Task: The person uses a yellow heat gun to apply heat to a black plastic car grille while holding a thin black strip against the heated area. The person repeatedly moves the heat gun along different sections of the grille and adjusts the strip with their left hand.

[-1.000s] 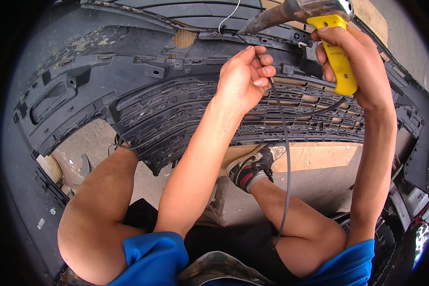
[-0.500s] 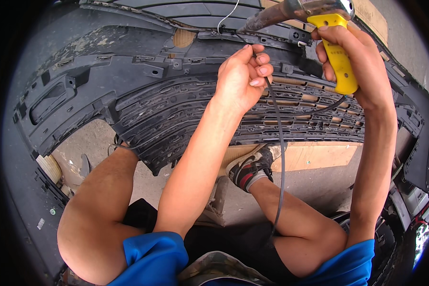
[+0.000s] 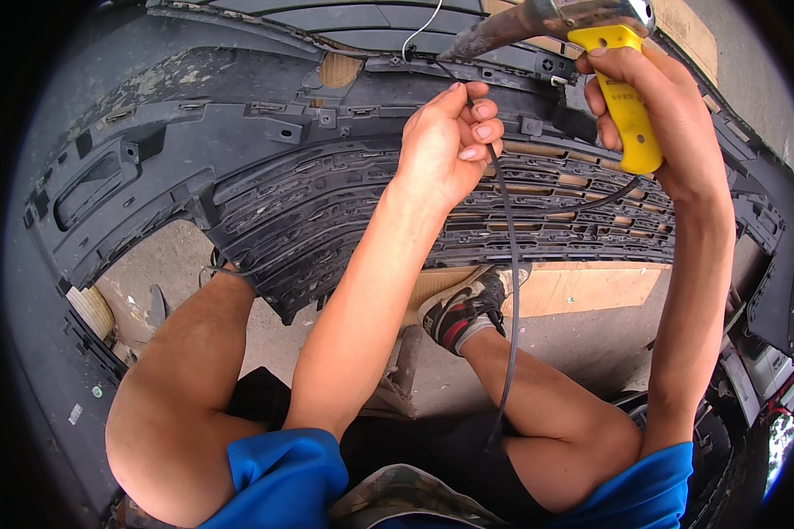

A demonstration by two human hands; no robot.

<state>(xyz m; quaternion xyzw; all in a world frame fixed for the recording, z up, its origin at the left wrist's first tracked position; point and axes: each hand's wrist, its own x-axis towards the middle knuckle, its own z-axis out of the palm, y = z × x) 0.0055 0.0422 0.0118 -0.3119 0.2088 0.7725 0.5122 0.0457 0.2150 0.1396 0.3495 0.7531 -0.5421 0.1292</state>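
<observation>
Hot-air tool (image 3: 607, 40), yellow slab handle, scuffed metal nozzle; worker's right hand (image 3: 684, 115) wrapped round it above black plastic panel (image 3: 185, 141). Left hand (image 3: 441, 145) pinches slim, bendy dark rod (image 3: 510, 238), upper end near nozzle. Panel matte, dusty; grille (image 3: 344, 189) ribbed, slotted. Flat tan board (image 3: 591, 286) nearer worker.

Looks down from the head, wide fisheye, upright and unmirrored.
Faces down past the knees (image 3: 163, 432), close enough to take in hands (image 3: 445, 145), forearms (image 3: 370, 300) and black slatted panel (image 3: 322, 203); bends straight edges toward a dark rim.
</observation>
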